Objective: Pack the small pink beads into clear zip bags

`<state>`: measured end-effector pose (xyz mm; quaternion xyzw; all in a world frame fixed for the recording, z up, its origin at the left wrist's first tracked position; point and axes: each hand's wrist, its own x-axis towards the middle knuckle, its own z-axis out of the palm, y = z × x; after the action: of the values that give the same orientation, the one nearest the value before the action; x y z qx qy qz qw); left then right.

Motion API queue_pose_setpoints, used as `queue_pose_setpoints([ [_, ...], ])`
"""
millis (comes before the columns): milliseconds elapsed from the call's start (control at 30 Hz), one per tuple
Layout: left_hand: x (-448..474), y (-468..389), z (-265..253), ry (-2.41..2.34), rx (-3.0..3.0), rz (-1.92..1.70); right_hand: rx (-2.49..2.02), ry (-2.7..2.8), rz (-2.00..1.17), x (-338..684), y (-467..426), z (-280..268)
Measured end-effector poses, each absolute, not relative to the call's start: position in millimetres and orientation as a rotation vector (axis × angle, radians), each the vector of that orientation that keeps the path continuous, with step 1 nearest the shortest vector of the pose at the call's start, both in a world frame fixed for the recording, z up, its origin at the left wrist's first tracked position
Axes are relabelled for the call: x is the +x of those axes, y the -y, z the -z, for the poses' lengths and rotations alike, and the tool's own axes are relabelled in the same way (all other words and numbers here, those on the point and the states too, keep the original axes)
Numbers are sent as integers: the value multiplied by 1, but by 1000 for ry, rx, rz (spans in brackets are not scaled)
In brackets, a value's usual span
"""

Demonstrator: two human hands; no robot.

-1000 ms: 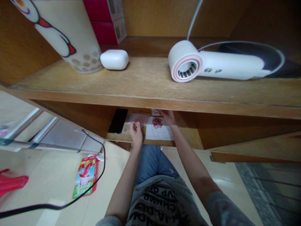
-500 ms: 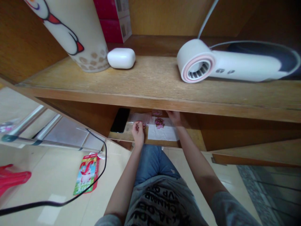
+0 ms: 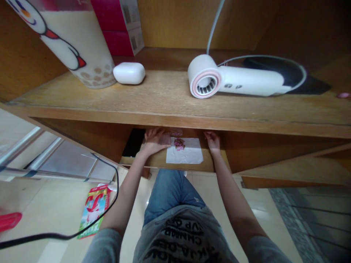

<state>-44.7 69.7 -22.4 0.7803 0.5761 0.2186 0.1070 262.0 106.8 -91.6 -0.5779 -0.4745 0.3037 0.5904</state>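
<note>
In the drawer-like lower compartment, my left hand [image 3: 154,141] lies with its fingers spread over a clear plastic bag [image 3: 165,139], beside a black phone [image 3: 134,143]. My right hand [image 3: 213,141] is at the right side of the compartment, its thumb and fingertips drawn together; whatever they hold, if anything, is too small to make out. Between the hands, a small heap of pink and brownish bits [image 3: 179,144] rests on a white sheet of paper [image 3: 186,157]. Behind the heap is another small clear bag with pink bits [image 3: 176,133].
On the upper shelf [image 3: 164,98] stand a bubble tea cup [image 3: 90,54], a white earbud case [image 3: 129,73], magenta boxes [image 3: 117,40] and a white handheld fan [image 3: 246,80] with a cable. A black cord [image 3: 117,190] and a red-green packet [image 3: 94,208] are at lower left.
My left hand has opened and moved left and back onto the clear bag. My right hand has come out from under the shelf edge and shifted right, away from the paper.
</note>
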Motion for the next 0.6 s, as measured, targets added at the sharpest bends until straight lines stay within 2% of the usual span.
queue_pose_setpoints([
  [100, -46, -80, 19, -1616, 2388, -358, -1349, 1127, -710, 261, -107, 92],
  [200, -44, -86, 18, -1565, 2424, -242, -1375, 1136, -710, 263, -107, 92],
  [600, -43, -93, 15, -1535, 2412, -196, -1421, 1162, -701, 260, -107, 87],
])
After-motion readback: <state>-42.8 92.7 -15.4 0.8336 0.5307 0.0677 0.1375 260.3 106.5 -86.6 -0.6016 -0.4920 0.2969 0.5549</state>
